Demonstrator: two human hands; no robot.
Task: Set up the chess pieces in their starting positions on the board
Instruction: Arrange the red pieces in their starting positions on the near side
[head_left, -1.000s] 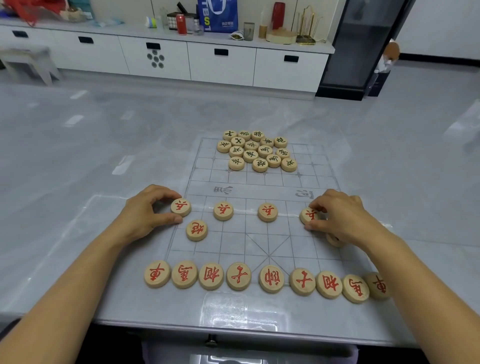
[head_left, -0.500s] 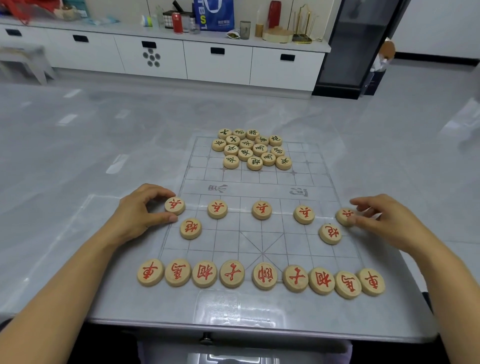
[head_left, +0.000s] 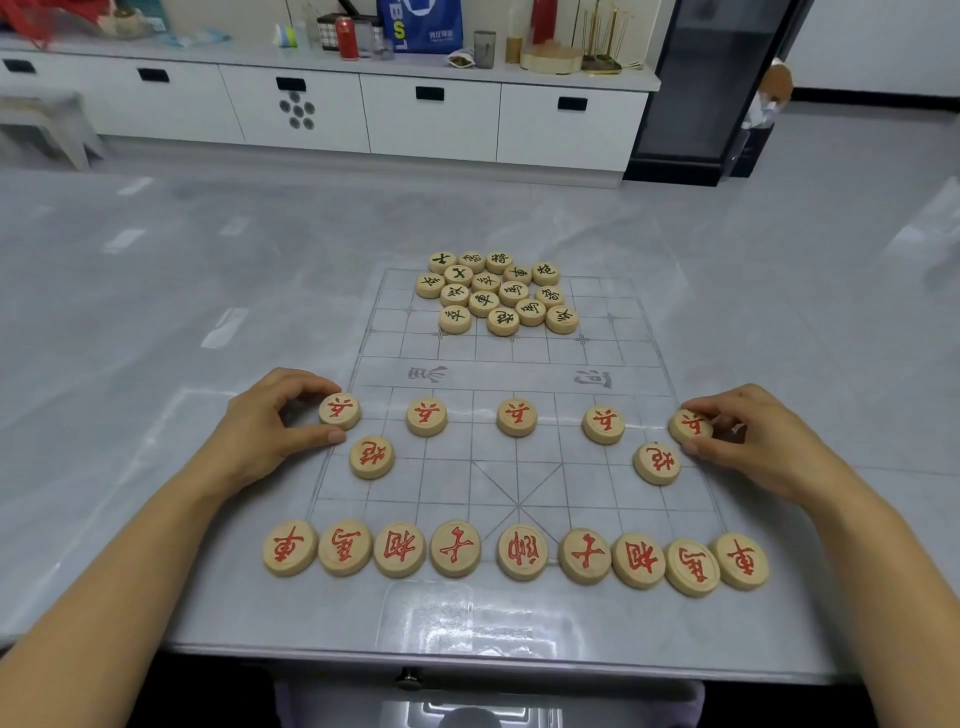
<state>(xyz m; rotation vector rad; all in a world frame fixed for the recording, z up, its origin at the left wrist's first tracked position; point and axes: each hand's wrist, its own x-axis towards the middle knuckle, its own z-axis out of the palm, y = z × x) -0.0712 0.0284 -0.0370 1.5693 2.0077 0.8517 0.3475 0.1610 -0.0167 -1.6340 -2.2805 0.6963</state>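
A clear Chinese chess board (head_left: 514, 358) lies on the grey table. Red-lettered wooden discs stand in rows on its near half: a back row (head_left: 521, 552) of several, two cannons (head_left: 371, 457) (head_left: 656, 462), and a soldier row. My left hand (head_left: 270, 423) pinches the leftmost soldier (head_left: 339, 410) between thumb and forefinger. My right hand (head_left: 748, 436) pinches the rightmost soldier (head_left: 690, 426) at the board's right edge. A cluster of black-lettered discs (head_left: 497, 292) sits bunched on the far half.
The table's near edge (head_left: 467, 657) runs just below the red back row. A white cabinet counter (head_left: 332, 62) with cans, cups and a blue bag stands far behind, and a dark glass-door cabinet (head_left: 711, 78) at the back right.
My right hand slid from the fourth soldier out to the board's right edge, carrying the fifth soldier there, and uncovered the right cannon. My left hand stayed on the leftmost soldier.
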